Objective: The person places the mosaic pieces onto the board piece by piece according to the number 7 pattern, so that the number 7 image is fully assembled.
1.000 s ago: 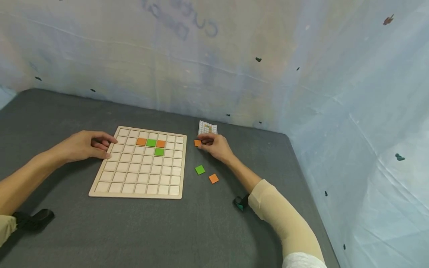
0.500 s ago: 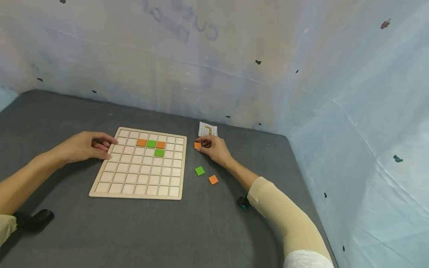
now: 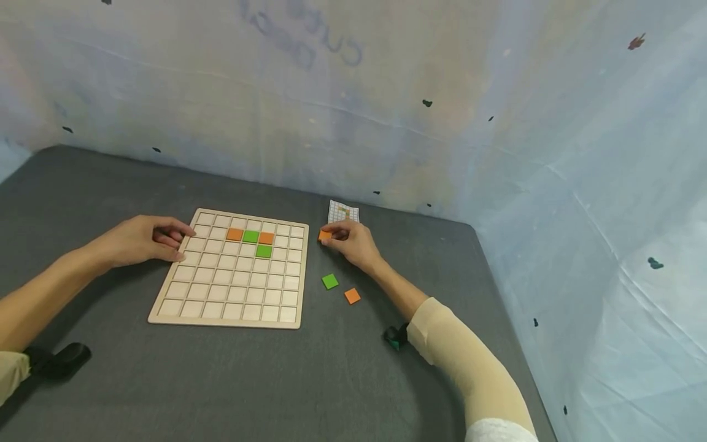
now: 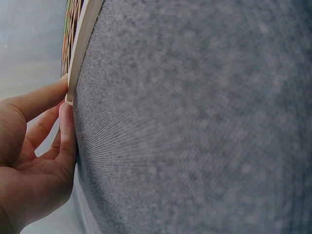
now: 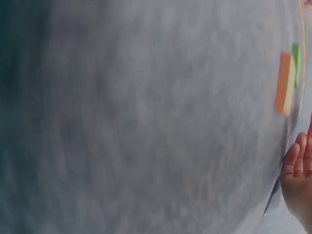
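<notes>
The left hand (image 3: 142, 240) is touching the board's (image 3: 216, 293) left edge, thumb and forefinger spread, likely steadying it; the right hand (image 3: 356, 244) is pinching an orange tile (image 3: 324, 236) just beside the board.

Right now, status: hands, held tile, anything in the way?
Left hand touching board at left edge. Right hand pinching orange tile, right of board. Nothing visible between them.

Free room fronts the board (image 3: 227, 263); loose tiles (image 3: 330, 282) obstruct its right.
</notes>
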Demonstrator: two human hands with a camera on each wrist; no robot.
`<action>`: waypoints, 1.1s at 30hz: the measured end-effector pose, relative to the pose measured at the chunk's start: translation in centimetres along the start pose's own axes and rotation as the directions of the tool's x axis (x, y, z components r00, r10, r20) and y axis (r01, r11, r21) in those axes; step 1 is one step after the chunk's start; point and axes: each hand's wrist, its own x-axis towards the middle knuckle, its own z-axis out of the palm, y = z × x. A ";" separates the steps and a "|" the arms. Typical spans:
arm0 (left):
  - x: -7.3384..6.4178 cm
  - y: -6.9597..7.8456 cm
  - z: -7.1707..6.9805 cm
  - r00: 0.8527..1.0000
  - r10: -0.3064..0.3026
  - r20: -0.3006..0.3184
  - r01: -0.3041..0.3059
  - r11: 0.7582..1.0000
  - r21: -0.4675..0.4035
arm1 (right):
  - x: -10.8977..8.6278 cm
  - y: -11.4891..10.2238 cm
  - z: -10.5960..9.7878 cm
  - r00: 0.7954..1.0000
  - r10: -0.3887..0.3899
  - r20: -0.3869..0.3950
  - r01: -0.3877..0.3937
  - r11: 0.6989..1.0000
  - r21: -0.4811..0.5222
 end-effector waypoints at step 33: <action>-0.1 0.1 0.1 1.000 0.005 -0.009 -0.005 1.000 0.004 | -1.6 -6.5 6.1 0.995 -0.068 0.074 0.058 0.990 0.130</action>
